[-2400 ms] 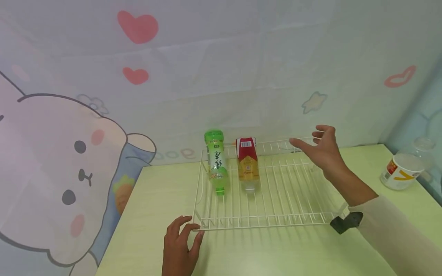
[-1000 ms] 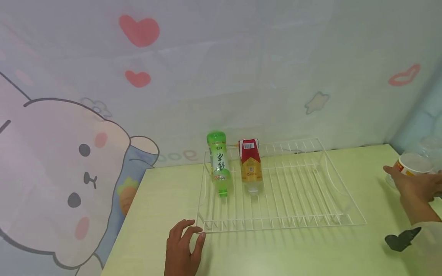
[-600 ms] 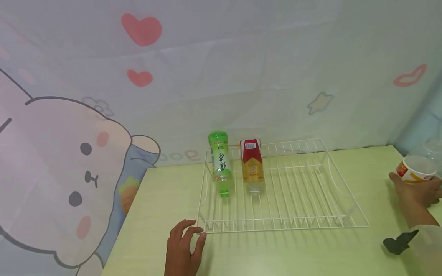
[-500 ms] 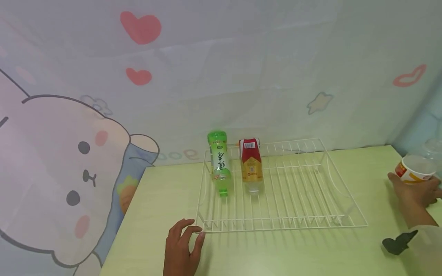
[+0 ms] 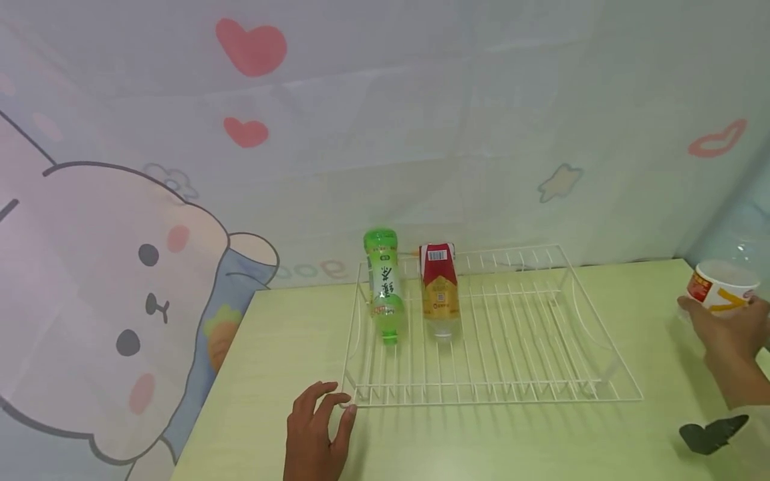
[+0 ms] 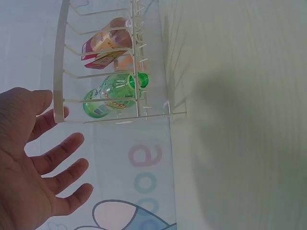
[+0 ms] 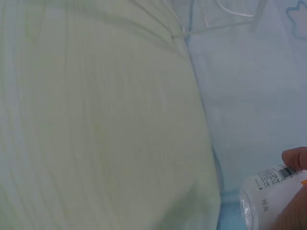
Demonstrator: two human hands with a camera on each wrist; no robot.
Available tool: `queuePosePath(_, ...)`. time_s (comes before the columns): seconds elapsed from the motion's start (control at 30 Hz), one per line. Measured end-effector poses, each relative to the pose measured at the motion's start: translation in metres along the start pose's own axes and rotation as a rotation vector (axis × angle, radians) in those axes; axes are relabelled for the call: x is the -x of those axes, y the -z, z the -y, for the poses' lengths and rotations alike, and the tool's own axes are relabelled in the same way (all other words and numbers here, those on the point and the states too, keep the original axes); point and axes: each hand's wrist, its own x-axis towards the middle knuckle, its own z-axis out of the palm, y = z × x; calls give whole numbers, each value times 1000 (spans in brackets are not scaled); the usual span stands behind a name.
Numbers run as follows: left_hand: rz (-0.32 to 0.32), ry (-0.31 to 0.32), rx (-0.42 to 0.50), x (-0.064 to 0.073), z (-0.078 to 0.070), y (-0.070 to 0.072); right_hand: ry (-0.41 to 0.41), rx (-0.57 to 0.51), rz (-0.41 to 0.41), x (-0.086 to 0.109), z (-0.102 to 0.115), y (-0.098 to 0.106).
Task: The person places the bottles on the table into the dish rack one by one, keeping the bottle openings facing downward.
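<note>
My left hand [image 5: 315, 431] is at the near left corner of a white wire rack [image 5: 529, 384]; in the left wrist view its thumb and index finger [image 6: 45, 120] pinch the rack's rail, the other fingers spread apart. Inside the rack lie a green-capped tea bottle [image 5: 383, 284] and, beside it, a bottle with a red and gold label [image 5: 439, 294]. At far right my right hand [image 5: 730, 331] grips a white-lidded plastic tub [image 5: 724, 277] with a red, white and yellow label. The right wrist view catches the tub [image 7: 268, 191] only partly, between thumb and fingers.
A clear plastic jar [image 5: 746, 250] stands behind the tub at the right edge. The pale green table [image 5: 289, 334] ends at a printed cloth backdrop [image 5: 391, 167] along the back. The rack's wire rim surrounds the bottles.
My right hand has moved from above the rack to the far right and taken hold of the tub, which has lately shifted slightly upward in view. The left hand stays at the rack's corner.
</note>
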Motion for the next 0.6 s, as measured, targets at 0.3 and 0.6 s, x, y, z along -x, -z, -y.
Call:
queuePosePath(0.3, -50, 15, 37, 1, 4, -2, 103, 43, 57, 8, 32, 15)
queuePosePath(0.6, -48, 24, 29, -4, -2, -2, 288, 59, 103, 27, 50, 24)
